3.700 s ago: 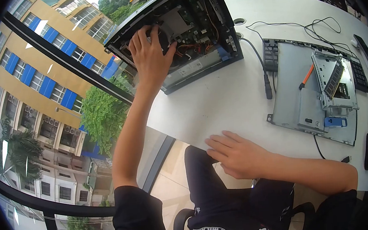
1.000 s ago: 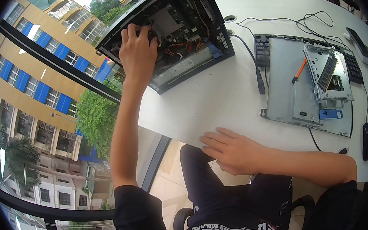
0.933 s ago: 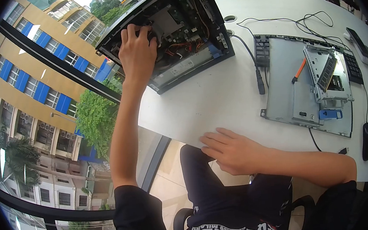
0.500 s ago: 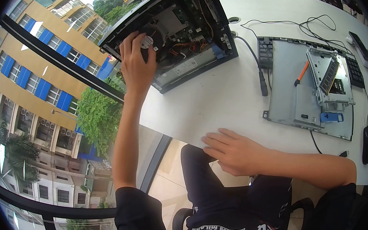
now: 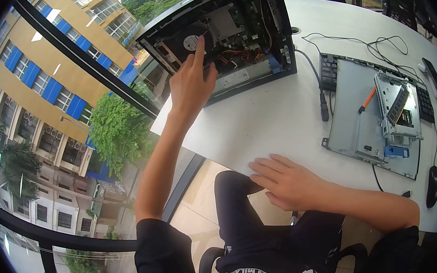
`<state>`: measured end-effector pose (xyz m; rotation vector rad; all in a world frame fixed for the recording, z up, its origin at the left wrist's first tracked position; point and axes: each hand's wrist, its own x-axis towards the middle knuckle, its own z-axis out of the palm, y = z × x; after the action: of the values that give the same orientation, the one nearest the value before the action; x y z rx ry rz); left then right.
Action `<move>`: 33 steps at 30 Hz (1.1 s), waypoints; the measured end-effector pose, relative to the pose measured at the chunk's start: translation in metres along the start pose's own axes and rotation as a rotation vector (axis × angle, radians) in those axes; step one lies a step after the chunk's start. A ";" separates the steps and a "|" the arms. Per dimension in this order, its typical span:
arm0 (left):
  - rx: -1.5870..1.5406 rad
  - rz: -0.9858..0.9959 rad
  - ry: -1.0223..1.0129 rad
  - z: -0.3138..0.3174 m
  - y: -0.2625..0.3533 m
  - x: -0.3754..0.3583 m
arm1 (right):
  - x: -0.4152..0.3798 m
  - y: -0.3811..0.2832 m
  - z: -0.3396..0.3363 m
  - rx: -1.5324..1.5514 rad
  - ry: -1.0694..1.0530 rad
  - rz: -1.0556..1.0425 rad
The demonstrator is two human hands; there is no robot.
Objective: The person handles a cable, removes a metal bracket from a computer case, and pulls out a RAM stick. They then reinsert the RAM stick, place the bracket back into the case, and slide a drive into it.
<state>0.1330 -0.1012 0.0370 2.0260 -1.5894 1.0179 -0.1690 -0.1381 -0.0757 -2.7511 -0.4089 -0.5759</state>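
Note:
An opened computer case [image 5: 239, 77] stands at the back left of the white table, its inside facing me. My left hand [image 5: 193, 84] is in front of the round black fan [image 5: 191, 41], index finger extended toward the fan's pale label and thumb apart; nothing is held in it. Whether the fingertip touches the fan cannot be made out. Orange and other wires [image 5: 237, 57] show to the right of the hand. My right hand [image 5: 290, 182] lies at the table's front edge, palm down with fingers spread, holding nothing.
On the right of the table [image 5: 259, 127], a metal side panel [image 5: 348, 109] carries a metal bracket [image 5: 397, 105], a memory module [image 5: 398, 101] and an orange cable [image 5: 367, 99]. Around it are a keyboard [image 5: 424, 103], mouse [image 5: 433, 186] and black plug [image 5: 324, 110]. A window frame is left.
My left hand has drawn back and down from the fan, uncovering its label, with the index finger now pointing. The whole view has shifted slightly. My right hand stays resting on the table.

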 end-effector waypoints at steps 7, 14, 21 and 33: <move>0.045 -0.065 -0.103 0.009 0.011 0.005 | 0.000 0.001 0.000 0.006 0.001 -0.006; 0.041 -0.108 -0.200 0.009 0.012 0.003 | -0.001 0.001 0.000 -0.002 0.000 -0.007; 0.022 -0.165 -0.265 0.005 0.011 -0.003 | -0.001 0.001 0.000 -0.010 -0.011 -0.005; -0.019 -0.213 -0.233 0.002 0.008 -0.017 | -0.002 0.001 0.000 -0.011 0.003 -0.010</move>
<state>0.1246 -0.0931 0.0226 2.3108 -1.4424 0.7082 -0.1699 -0.1397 -0.0767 -2.7601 -0.4205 -0.5858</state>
